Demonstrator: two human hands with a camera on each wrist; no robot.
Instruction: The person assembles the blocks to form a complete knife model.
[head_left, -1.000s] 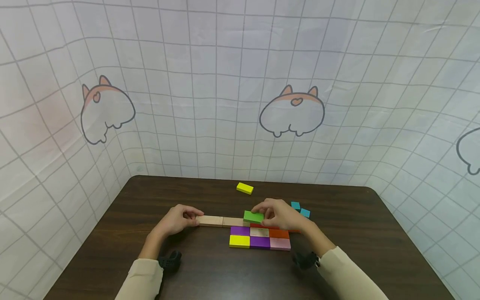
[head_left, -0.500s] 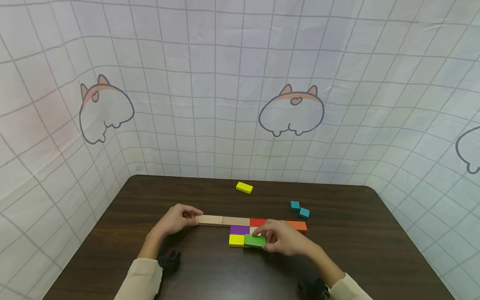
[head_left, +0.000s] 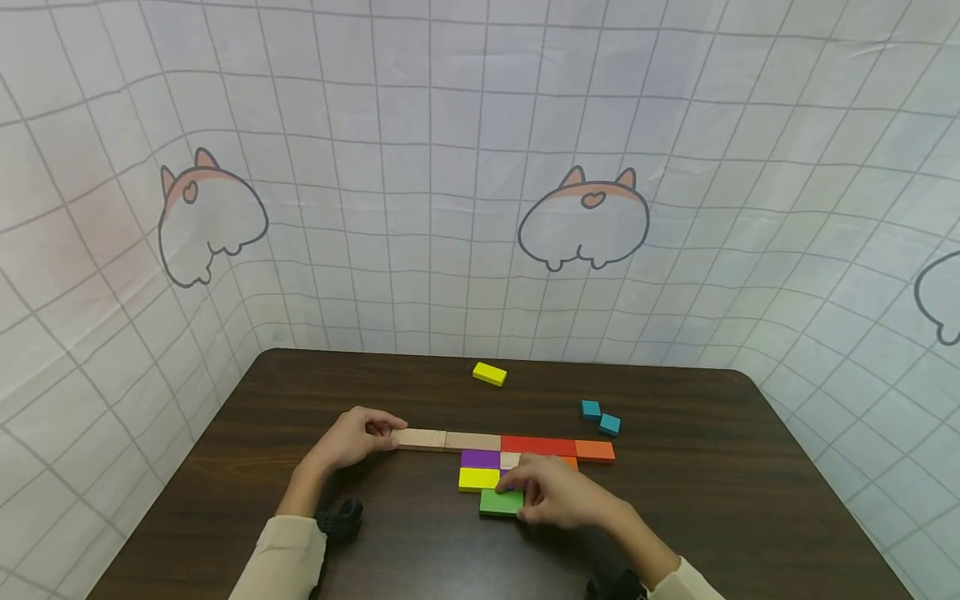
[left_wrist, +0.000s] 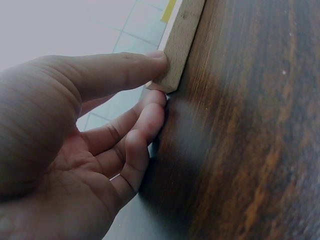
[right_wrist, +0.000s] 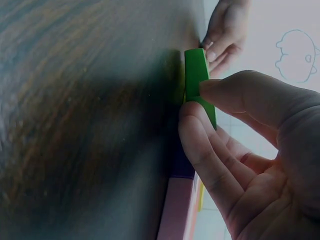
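Observation:
My left hand (head_left: 358,437) pinches the left end of a plain wooden block (head_left: 422,439) between thumb and fingers. That block heads a straight row with a second plain block (head_left: 472,442), a red block (head_left: 536,446) and an orange block (head_left: 595,451). In my right hand (head_left: 566,492) a bright green block (right_wrist: 196,72) is pinched by thumb and fingertips, at the near side of the group. Below the row lie a purple block (head_left: 480,459) and a yellow block (head_left: 477,479); my right hand covers part of this group. The right wrist view shows a pink block (right_wrist: 175,207).
A loose yellow block (head_left: 490,374) lies near the back edge of the dark wooden table (head_left: 315,379). Two small blue blocks (head_left: 591,409) sit at the back right. A white curtain with grey grid lines (head_left: 420,208) surrounds the table's back and sides.
My right hand has carried the green block from over the long row toward me, past the near edge of the lower blocks. The left hand has stayed at the row's end.

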